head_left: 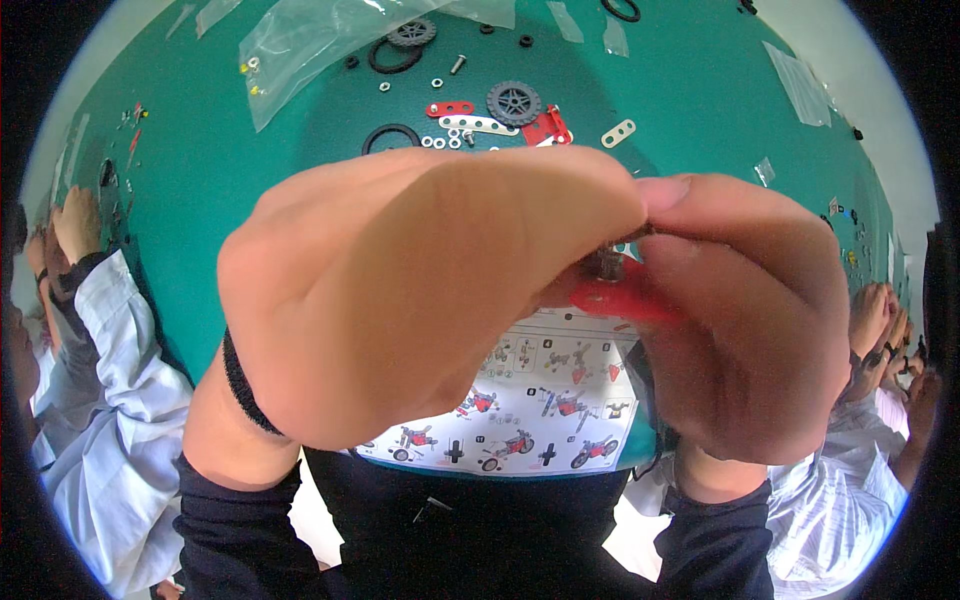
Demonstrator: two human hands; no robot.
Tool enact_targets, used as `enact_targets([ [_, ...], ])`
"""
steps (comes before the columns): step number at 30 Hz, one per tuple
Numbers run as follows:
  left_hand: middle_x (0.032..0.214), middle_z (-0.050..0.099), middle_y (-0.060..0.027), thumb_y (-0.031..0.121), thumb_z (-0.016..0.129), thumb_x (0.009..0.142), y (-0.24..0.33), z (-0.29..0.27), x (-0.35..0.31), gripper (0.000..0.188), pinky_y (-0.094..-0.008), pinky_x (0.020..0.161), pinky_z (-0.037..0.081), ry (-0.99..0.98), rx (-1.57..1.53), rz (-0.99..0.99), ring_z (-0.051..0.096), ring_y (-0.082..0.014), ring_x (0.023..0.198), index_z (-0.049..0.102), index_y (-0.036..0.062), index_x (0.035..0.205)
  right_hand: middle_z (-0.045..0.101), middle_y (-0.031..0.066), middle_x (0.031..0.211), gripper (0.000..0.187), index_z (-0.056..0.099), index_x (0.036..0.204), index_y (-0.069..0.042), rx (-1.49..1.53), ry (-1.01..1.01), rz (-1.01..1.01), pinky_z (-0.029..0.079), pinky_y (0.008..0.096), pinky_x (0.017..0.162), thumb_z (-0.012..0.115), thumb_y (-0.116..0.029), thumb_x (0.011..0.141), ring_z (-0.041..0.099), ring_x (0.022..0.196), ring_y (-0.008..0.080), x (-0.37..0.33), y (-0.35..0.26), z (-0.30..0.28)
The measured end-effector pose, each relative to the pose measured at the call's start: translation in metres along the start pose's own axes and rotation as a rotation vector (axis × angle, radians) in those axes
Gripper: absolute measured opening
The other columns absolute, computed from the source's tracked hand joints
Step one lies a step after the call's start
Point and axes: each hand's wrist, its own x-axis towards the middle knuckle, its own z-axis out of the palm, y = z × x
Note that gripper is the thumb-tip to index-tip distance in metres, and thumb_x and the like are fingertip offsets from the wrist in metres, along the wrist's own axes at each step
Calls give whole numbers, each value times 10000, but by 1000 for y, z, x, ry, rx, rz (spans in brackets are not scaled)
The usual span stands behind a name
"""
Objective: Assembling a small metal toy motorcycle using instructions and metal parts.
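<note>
Close to the camera, my left hand (390,290) and my right hand (745,320) come together over the instruction sheet, both closed. Between them is a red toy construction plate (605,297) with a rounded edge and a hole. A small metal bolt (608,262) stands on it, near where the fingertips meet. Right-hand fingers wrap the plate's right side. The left fingers curl around its left side, mostly hidden behind the back of that hand. The exact contact at the fingertips is in shadow.
Beyond my hands on the green table lie a spoked wheel (513,103), a white perforated strip (478,125), red pieces (545,127), black tyre rings (391,138), several nuts and plastic bags (350,40). The printed instruction sheet (590,440) lies at the near edge. People sit on both sides.
</note>
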Motion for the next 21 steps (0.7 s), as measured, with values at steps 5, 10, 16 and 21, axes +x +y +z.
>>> enact_targets([
  [5, 1000, 722, -173, -118, 573, 742, 8, 0, 6, 324, -337, 798, 583, -57, 162, 28, 721, -268, 911, 638, -34, 1048, 647, 229, 1035, 280, 635, 1018, 51, -10, 17, -16, 577, 367, 744, 762, -10, 776, 681, 881, 303, -1, 2, 0],
  [10, 1037, 676, -213, -55, 623, 840, 4, 3, 8, 268, -340, 794, 579, -48, 84, 106, 693, -277, 909, 584, -92, 1102, 634, 223, 1102, 479, 617, 1115, 50, 76, 17, -40, 564, 376, 799, 839, -119, 725, 666, 970, 314, -1, 12, 3],
  [16, 1165, 610, -232, 10, 611, 935, -5, 3, 7, 286, -328, 871, 546, -90, -81, 104, 655, -267, 1014, 530, -116, 1179, 617, 223, 1170, 696, 554, 1233, 51, 212, -21, 14, 540, 374, 873, 891, -167, 664, 627, 1084, 320, 2, 13, 3],
  [21, 1171, 601, -223, 2, 592, 949, -4, 4, 8, 288, -328, 904, 532, -89, -99, 130, 654, -256, 1015, 504, -120, 1194, 636, 228, 1144, 630, 567, 1211, 49, 222, -17, 19, 539, 384, 881, 871, -111, 683, 632, 1076, 323, -1, 15, 0],
])
